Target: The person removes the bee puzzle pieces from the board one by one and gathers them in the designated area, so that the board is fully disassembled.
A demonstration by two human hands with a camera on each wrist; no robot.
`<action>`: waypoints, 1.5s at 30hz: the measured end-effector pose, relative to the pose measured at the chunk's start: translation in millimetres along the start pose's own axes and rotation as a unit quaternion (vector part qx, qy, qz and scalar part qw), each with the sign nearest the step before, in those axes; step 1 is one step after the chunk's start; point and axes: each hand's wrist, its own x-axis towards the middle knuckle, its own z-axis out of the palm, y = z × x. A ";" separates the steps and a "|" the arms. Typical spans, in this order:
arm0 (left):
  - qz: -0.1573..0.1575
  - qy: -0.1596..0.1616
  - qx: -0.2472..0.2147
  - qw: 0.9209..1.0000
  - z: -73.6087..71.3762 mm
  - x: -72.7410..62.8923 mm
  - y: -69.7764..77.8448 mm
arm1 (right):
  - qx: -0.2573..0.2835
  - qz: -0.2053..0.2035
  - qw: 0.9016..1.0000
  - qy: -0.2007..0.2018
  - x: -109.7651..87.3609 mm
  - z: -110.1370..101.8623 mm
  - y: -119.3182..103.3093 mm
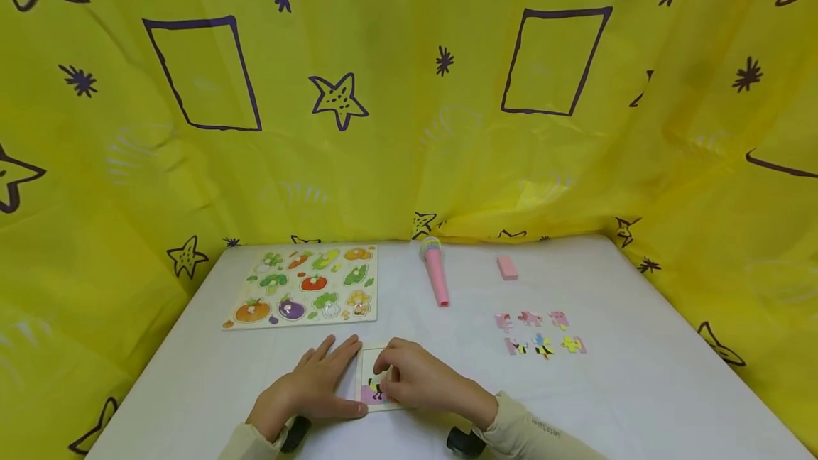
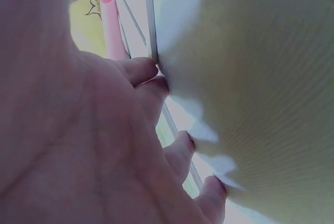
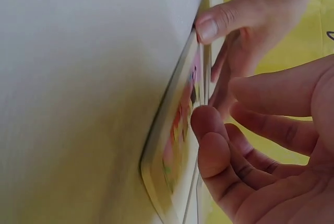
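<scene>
A small framed jigsaw puzzle (image 1: 369, 395) lies near the front of the table, a black-and-yellow figure on pink in its lower part. My left hand (image 1: 322, 382) is spread flat at its left side, the thumb at the lower left corner of the frame and the fingertips by the upper left. Over the right half of the puzzle hovers my right hand (image 1: 418, 378), hiding that part. In the right wrist view its fingers bend loosely beside the puzzle frame (image 3: 156, 156), the thumb apart from them, and nothing shows between them.
Several loose jigsaw pieces (image 1: 540, 341) lie in two rows at the right. Behind them is a pink block (image 1: 508, 267), and a pink toy microphone (image 1: 436, 272) lies at the middle back. A vegetable puzzle board (image 1: 307, 282) occupies the back left; a yellow curtain (image 1: 383, 162) encloses the table.
</scene>
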 end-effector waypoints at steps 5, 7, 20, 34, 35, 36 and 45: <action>0.001 -0.002 -0.004 1.000 1.5 0.0 -0.7 | -0.038 0.001 0.999 -0.006 3.2 8.3 -3.0; 0.000 -0.001 -0.005 1.000 1.4 -0.1 -0.6 | -0.052 0.000 0.999 -0.007 4.2 9.8 -4.4; -0.001 -0.001 -0.008 1.000 0.9 -0.6 0.4 | -0.120 0.015 0.992 -0.035 4.8 15.3 -8.0; 0.008 0.002 -0.004 1.000 0.7 0.5 -1.8 | -0.126 0.037 0.991 -0.026 12.3 19.4 -12.2; 0.009 0.002 -0.006 1.000 0.8 0.5 -1.8 | -0.126 0.038 0.991 -0.024 12.4 19.8 -12.9; 0.009 0.002 -0.006 1.000 1.0 0.7 -1.8 | -0.129 0.038 0.991 -0.022 12.6 20.2 -13.7; 0.004 0.008 0.000 1.000 1.0 -0.4 -0.7 | -0.125 0.051 0.991 -0.027 15.2 24.3 -19.3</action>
